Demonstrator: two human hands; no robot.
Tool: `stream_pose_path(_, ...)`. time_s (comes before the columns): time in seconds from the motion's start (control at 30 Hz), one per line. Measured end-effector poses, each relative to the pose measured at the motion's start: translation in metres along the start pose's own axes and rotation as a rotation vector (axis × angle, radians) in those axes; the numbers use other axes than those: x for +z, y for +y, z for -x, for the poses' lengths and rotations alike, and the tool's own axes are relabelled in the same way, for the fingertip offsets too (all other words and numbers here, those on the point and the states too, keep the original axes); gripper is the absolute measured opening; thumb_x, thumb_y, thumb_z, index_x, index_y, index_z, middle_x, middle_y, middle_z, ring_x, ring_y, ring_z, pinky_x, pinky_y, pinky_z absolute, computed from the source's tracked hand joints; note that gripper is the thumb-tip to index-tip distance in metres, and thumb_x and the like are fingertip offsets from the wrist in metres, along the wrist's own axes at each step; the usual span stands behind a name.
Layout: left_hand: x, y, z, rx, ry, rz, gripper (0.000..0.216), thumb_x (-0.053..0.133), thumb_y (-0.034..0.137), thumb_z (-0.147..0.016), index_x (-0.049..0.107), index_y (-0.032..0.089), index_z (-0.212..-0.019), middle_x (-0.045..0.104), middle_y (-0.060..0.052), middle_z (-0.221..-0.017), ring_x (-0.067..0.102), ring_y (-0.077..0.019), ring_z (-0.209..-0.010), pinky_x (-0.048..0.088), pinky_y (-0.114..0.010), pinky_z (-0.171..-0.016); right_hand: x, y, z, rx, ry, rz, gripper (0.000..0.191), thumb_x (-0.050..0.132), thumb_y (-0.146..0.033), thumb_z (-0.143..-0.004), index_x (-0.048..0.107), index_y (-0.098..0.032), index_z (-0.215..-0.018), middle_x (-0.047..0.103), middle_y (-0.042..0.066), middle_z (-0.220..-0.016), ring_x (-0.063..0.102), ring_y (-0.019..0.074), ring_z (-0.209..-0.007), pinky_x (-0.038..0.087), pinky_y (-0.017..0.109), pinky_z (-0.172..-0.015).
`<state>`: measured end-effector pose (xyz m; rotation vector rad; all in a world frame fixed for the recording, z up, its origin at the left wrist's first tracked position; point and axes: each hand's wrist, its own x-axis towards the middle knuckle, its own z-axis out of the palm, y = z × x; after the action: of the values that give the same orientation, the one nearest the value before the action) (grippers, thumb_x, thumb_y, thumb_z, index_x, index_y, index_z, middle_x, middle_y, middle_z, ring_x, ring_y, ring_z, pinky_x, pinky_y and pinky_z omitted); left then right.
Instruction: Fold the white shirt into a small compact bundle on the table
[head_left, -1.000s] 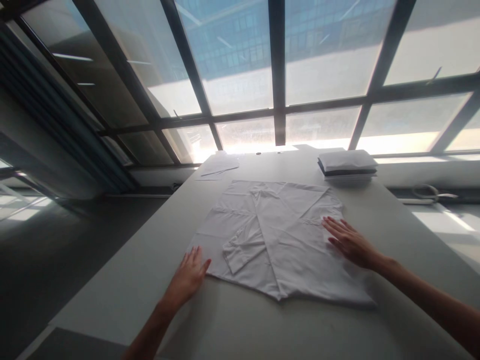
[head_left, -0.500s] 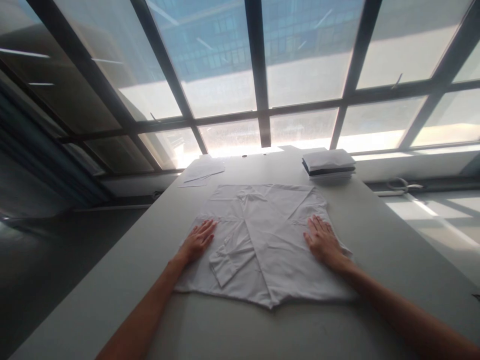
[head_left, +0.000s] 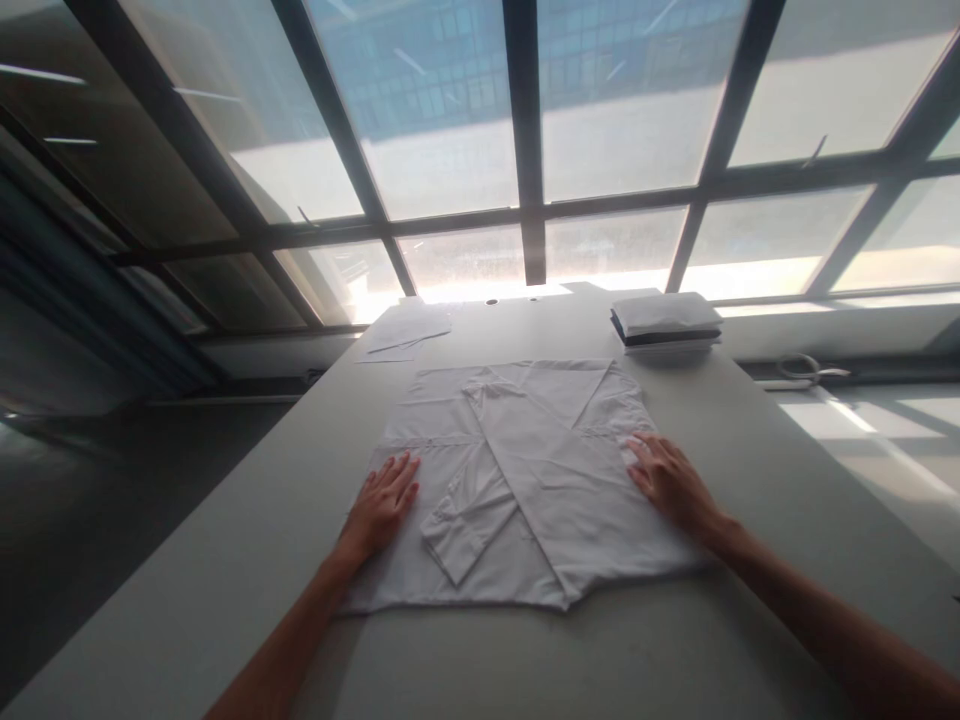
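Observation:
A white shirt point(head_left: 540, 490) lies spread on the table with its sides folded in. One sleeve point(head_left: 469, 515) is bent over near the middle, and a long diagonal fold runs beside it down to the front edge. My left hand point(head_left: 381, 500) rests palm down on the shirt's left side, fingers stretched out. On the opposite side, my right hand point(head_left: 667, 480) lies over the right edge. Its fingers are slightly bent but apart, with the fingertips touching the cloth.
The white table point(head_left: 442, 660) reaches to the windows point(head_left: 607, 250). A stack of folded cloth point(head_left: 666, 322), white with a dark layer, stands at the far right. Thin white sheets point(head_left: 409, 335) lie far left. A coiled hose or cable point(head_left: 799, 370) is by the wall.
Both hands have slid outward, the left one toward the left edge and the right one toward the right edge. The shirt has shifted slightly, its front point moving right. The view has tilted a little.

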<state>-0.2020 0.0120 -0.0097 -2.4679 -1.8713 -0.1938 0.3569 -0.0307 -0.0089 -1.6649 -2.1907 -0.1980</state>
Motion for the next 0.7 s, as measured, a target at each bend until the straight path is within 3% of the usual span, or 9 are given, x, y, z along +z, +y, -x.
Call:
stream_pose_path(0.13,0.001,-0.002,-0.002,0.008,0.010,0.005,0.060,0.031,0.047,-0.108,0.048,0.020,-0.158,0.040,-0.011,-0.165,0.033,-0.0344,-0.155,0.030,-0.060,-0.123,-0.019,-0.002,0.008,-0.003,-0.047,0.152,0.030,0.044,-0.018,-0.101,0.073,-0.018,-0.105,0.071,0.016,-0.111,0.063,0.0303,-0.102,0.050,0.043,-0.091)
stream_pose_path(0.23,0.001,-0.004,-0.003,0.008,0.012,0.005,0.059,0.032,0.046,-0.108,0.049,0.020,-0.158,0.041,-0.012,-0.164,0.034,-0.0343,-0.154,0.031,-0.059,-0.122,-0.023,-0.008,-0.001,0.004,-0.072,0.188,0.029,0.045,-0.015,-0.100,0.071,-0.019,-0.089,0.071,0.015,-0.098,0.063,0.0283,-0.094,0.049,0.039,-0.086)
stream_pose_path(0.4,0.000,-0.005,-0.004,0.002,0.004,0.000,0.060,0.031,0.047,-0.107,0.048,0.021,-0.158,0.041,-0.012,-0.164,0.033,-0.0341,-0.155,0.029,-0.059,-0.123,-0.024,-0.016,-0.009,0.061,-0.095,0.091,0.029,0.046,-0.018,-0.102,0.072,-0.019,-0.089,0.072,0.013,-0.098,0.066,0.0265,-0.095,0.049,0.035,-0.087)
stream_pose_path(0.5,0.001,-0.006,-0.005,0.007,0.007,0.007,0.061,0.031,0.048,-0.107,0.048,0.020,-0.158,0.041,-0.011,-0.164,0.034,-0.0343,-0.154,0.030,-0.059,-0.123,-0.028,-0.003,-0.015,0.103,-0.123,-0.127,0.036,0.044,-0.028,-0.104,0.074,-0.019,-0.087,0.075,0.012,-0.096,0.069,0.0259,-0.090,0.051,0.033,-0.083)
stream_pose_path(0.6,0.003,-0.008,-0.006,0.021,0.017,0.013,0.063,0.030,0.049,-0.106,0.049,0.019,-0.158,0.041,-0.011,-0.164,0.034,-0.0344,-0.154,0.031,-0.058,-0.122,-0.035,0.025,-0.038,0.233,0.035,-0.361,0.043,0.039,-0.035,-0.103,0.078,-0.018,-0.102,0.078,0.014,-0.106,0.071,0.0286,-0.097,0.054,0.036,-0.088)
stream_pose_path(0.7,0.004,-0.010,-0.007,0.030,0.032,0.015,0.063,0.030,0.049,-0.106,0.051,0.018,-0.156,0.044,-0.012,-0.163,0.035,-0.0342,-0.154,0.032,-0.056,-0.122,-0.036,0.050,-0.071,0.364,0.173,-0.402,0.050,0.034,-0.027,-0.099,0.074,-0.014,-0.125,0.075,0.016,-0.124,0.068,0.0303,-0.114,0.053,0.040,-0.099)
